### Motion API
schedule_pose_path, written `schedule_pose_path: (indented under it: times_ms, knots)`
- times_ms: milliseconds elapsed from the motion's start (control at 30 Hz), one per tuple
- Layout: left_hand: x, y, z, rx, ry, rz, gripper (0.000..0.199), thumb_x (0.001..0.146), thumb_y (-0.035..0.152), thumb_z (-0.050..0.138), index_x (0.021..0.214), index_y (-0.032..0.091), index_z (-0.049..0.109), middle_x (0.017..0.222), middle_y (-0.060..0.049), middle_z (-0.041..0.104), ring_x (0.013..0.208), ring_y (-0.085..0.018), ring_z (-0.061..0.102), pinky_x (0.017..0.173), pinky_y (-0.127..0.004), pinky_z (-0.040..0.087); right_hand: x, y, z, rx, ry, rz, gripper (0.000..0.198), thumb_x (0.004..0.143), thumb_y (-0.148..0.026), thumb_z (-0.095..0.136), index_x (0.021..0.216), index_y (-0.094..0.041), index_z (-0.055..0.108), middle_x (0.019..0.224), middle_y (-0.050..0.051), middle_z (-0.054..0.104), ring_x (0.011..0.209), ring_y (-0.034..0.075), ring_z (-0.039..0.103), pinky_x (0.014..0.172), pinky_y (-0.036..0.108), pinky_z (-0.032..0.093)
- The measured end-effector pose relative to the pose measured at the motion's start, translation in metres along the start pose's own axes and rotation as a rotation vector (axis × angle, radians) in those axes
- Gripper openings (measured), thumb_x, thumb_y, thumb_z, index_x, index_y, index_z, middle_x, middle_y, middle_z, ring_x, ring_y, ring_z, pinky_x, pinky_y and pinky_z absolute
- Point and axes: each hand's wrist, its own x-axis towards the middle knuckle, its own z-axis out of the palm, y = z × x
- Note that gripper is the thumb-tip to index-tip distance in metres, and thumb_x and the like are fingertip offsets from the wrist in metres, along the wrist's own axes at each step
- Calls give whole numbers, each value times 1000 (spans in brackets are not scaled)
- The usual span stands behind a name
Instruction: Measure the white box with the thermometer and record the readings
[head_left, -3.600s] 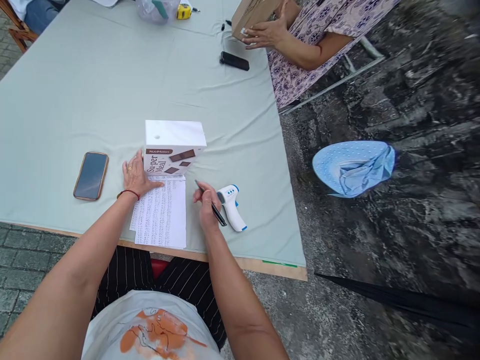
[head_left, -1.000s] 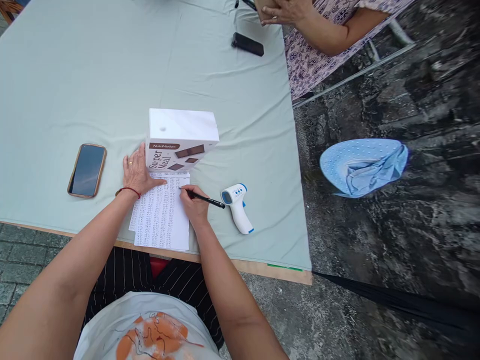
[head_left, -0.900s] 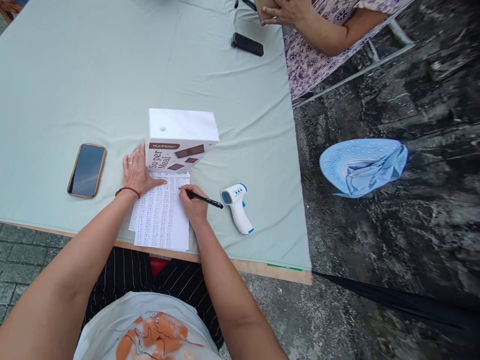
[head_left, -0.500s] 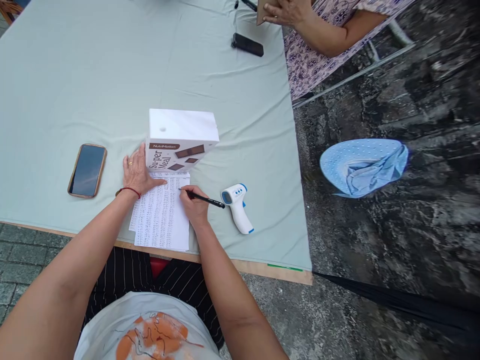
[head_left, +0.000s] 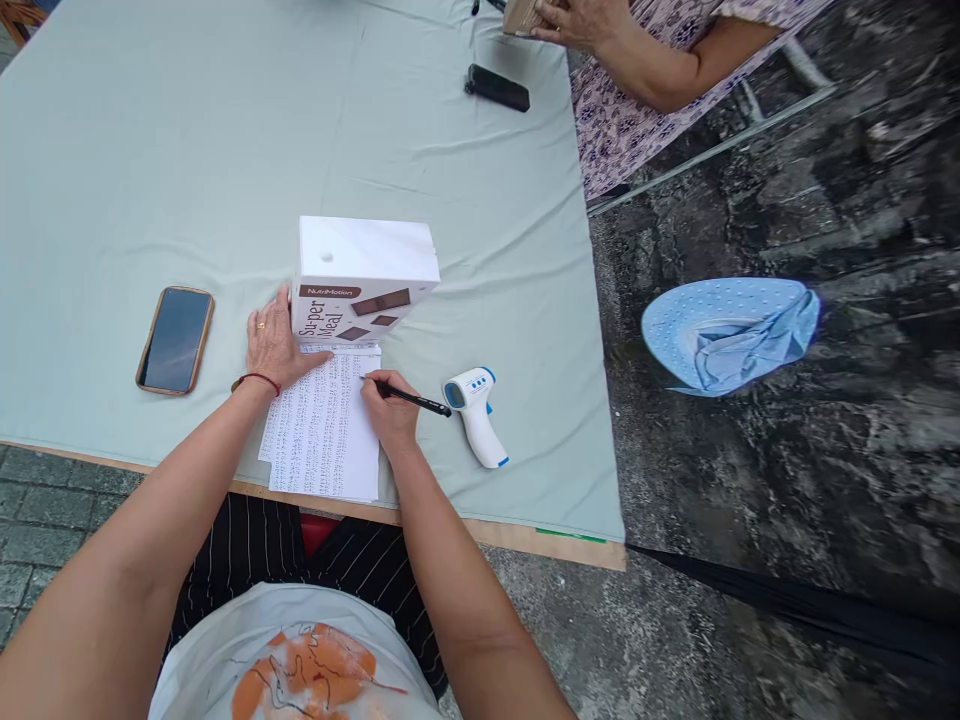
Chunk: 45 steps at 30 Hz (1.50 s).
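Observation:
My right hand (head_left: 389, 408) grips a black pen (head_left: 412, 398), its tip at the right-hand part of a handwritten sheet of paper (head_left: 324, 430). Columns of small writing cover most of the sheet, which lies over other papers. My left hand (head_left: 276, 345) rests with fingers outstretched at the sheet's upper left, thumb across the paper and fingers along the left side of a white box (head_left: 367, 250). The box stands upright at the top of the sheet and reads "NutriMotion Super Meal". A white and blue infrared thermometer (head_left: 478, 415) lies just right of the pen.
A smartphone (head_left: 175, 340) lies to the left on the pale green tablecloth (head_left: 225, 130). Farther back is a black case (head_left: 497, 88). Another person's hand (head_left: 581, 22) holds a brown object at the top. A blue sun hat (head_left: 727, 335) is off the table's right side.
The other person's hand and brown object have shifted and tilted slightly. My left hand stays put, and the pen in my right hand has barely moved.

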Motion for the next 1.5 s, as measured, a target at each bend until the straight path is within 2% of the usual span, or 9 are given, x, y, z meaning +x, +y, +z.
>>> schedule_pose_path:
  times_ms: [200, 367, 567, 700, 767, 833, 1000, 1267, 1500]
  knots:
    - [2, -5, -4, -94, 2, 47, 94, 82, 60, 58, 155, 22, 12, 150, -14, 45, 143, -32, 37, 122, -56, 17, 1, 2, -6, -91, 112, -194, 16, 84, -31, 50, 84, -21, 63, 79, 2, 64, 75, 17, 58, 74, 33, 50]
    - [1, -11, -4, -131, 35, 48, 87, 86, 66, 50, 153, 19, 19, 143, -17, 52, 135, -33, 45, 116, -53, 29, 10, 11, -24, -293, -53, -363, 30, 90, -22, 41, 109, -23, 65, 100, 7, 61, 98, 21, 56, 89, 37, 48]
    - [3, -14, -3, -155, 118, 9, 76, 93, 69, 31, 149, 17, 29, 132, -16, 58, 123, -31, 53, 108, -49, 37, 20, 19, -33, -489, -248, -416, 48, 88, -9, 35, 122, -25, 65, 100, 7, 59, 93, 20, 51, 85, 37, 46]
    - [2, -15, -4, -145, 150, -24, 75, 95, 68, 20, 145, 15, 36, 126, -16, 61, 120, -30, 54, 106, -48, 38, 16, 15, -55, -547, -129, -477, 44, 91, -13, 34, 120, -23, 65, 107, 11, 60, 97, 22, 54, 91, 42, 46]
    - [2, -15, -4, -139, 151, -38, 74, 95, 67, 16, 144, 16, 38, 127, -16, 61, 121, -30, 53, 105, -48, 38, 11, 17, -76, -633, 68, -362, 36, 91, -26, 46, 123, -21, 63, 114, 14, 58, 107, 26, 53, 97, 47, 43]
    - [1, -15, -4, -129, 153, -38, 72, 96, 65, 15, 142, 17, 42, 127, -16, 61, 122, -31, 53, 105, -49, 39, 7, 22, -100, -784, 185, -119, 52, 80, -42, 64, 126, -19, 59, 119, 17, 56, 114, 33, 50, 97, 52, 41]
    - [0, -13, -6, -110, 149, -22, 68, 98, 60, 14, 141, 18, 47, 129, -16, 62, 124, -33, 52, 105, -51, 39, 5, 28, -126, -754, -4, 285, 48, 73, -48, 65, 111, -19, 64, 104, 15, 64, 100, 33, 59, 84, 47, 47]
    - [0, -15, -7, -94, 122, -24, 66, 98, 58, 15, 142, 18, 45, 126, -15, 63, 124, -32, 52, 105, -51, 39, 16, -59, -41, 228, -109, 164, 31, 71, -50, 64, 79, -20, 60, 63, -2, 58, 58, 15, 51, 56, 28, 43]
    - [0, -16, -5, -57, 123, -19, 66, 99, 57, 15, 143, 18, 45, 121, -16, 65, 120, -32, 54, 102, -50, 41, 41, -91, 26, 479, -169, 177, 33, 70, -53, 63, 68, -23, 49, 55, -4, 49, 50, 11, 43, 45, 25, 36]
